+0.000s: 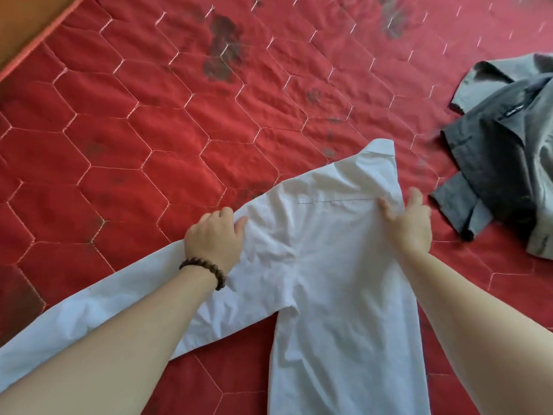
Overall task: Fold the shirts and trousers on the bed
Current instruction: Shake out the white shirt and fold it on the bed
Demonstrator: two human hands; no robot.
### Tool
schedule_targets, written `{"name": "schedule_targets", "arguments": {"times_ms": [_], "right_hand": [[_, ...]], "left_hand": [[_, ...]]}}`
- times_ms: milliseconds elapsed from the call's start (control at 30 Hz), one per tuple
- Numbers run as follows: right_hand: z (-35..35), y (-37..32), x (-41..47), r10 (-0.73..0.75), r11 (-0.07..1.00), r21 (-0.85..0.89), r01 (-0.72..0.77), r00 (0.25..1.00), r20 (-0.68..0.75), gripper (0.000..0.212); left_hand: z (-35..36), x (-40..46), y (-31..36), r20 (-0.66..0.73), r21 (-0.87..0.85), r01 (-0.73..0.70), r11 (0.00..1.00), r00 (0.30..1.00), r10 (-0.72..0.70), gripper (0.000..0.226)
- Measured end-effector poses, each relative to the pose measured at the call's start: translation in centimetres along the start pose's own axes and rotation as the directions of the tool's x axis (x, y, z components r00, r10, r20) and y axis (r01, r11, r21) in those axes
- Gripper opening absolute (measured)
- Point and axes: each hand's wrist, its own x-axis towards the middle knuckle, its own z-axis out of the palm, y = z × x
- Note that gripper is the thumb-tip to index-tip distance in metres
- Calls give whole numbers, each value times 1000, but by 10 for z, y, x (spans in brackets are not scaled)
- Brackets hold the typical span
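A white long-sleeved shirt (323, 265) lies on the red quilted bed (149, 115), its collar pointing away and one sleeve stretched out to the lower left. My left hand (214, 235), with a bead bracelet on the wrist, grips the shirt at the shoulder where that sleeve begins, fingers curled over the fabric edge. At the shirt's right edge below the collar, my right hand (408, 221) pinches the fabric between thumb and fingers. The shirt's lower part runs out of the frame at the bottom.
A crumpled grey garment (505, 157) lies on the bed at the right edge. Dark stains mark the quilt toward the far side. The bed's orange-piped edge (39, 40) runs across the top left corner, with a brown surface beyond it.
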Motion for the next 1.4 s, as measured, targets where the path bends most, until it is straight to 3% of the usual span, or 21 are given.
{"name": "schedule_targets", "arguments": {"times_ms": [67, 200, 267, 333, 400, 500, 600, 733, 867, 933, 1033, 1200, 1300, 1333, 1400], "right_hand": [[0, 0, 4, -91, 995, 49, 88, 994, 63, 39], [-6, -21, 18, -197, 977, 72, 202, 978, -70, 30], [-7, -31, 22, -190, 982, -10, 191, 970, -152, 32], [0, -33, 12, -291, 954, -143, 262, 925, -246, 46], [17, -32, -15, -482, 873, -204, 442, 845, -231, 50], [53, -27, -60, -669, 715, -267, 647, 743, 10, 58], [64, -9, -64, -614, 698, -324, 639, 766, 189, 67], [45, 28, -44, -445, 785, -415, 459, 885, 136, 66], [39, 32, -62, -338, 861, -379, 338, 938, 69, 66], [48, 26, -90, -471, 821, -319, 474, 877, 90, 67], [70, 35, -135, -645, 648, -301, 700, 714, 272, 62], [64, 28, -148, -554, 691, -331, 643, 764, 330, 64], [58, -9, -162, -523, 795, -241, 557, 830, 193, 69], [59, -24, -170, -558, 796, -196, 572, 820, 127, 67], [69, -53, -189, -687, 712, -150, 686, 725, 52, 57]], "left_hand": [[-2, 3, -1, 26, 55, -24, 998, 999, 22, 33], [-7, 22, 1, -50, 82, -54, 995, 997, 58, 32], [-9, 31, 7, -91, 124, 14, 992, 996, -3, 31], [-12, 33, 19, -184, 88, 20, 996, 983, -3, 32], [-6, 22, 41, -199, -14, -157, 987, 968, 152, 39], [20, -5, 73, 11, -8, -382, 924, 924, 382, 61], [37, -19, 68, 196, 121, -401, 908, 907, 374, 73], [40, -18, 54, 234, 186, -361, 914, 920, 315, 76], [35, -21, 55, 236, 153, -323, 934, 930, 283, 73], [32, -28, 47, 214, 125, -294, 948, 941, 264, 73], [31, -47, 26, 187, 135, -300, 944, 944, 274, 72], [22, -76, -30, 171, 167, -183, 969, 973, 155, 69], [12, -93, -68, 183, 167, -84, 982, 982, 53, 70], [10, -99, -81, 185, 166, -56, 985, 983, 24, 70], [6, -111, -104, 175, 172, -13, 985, 984, -18, 70]]}}
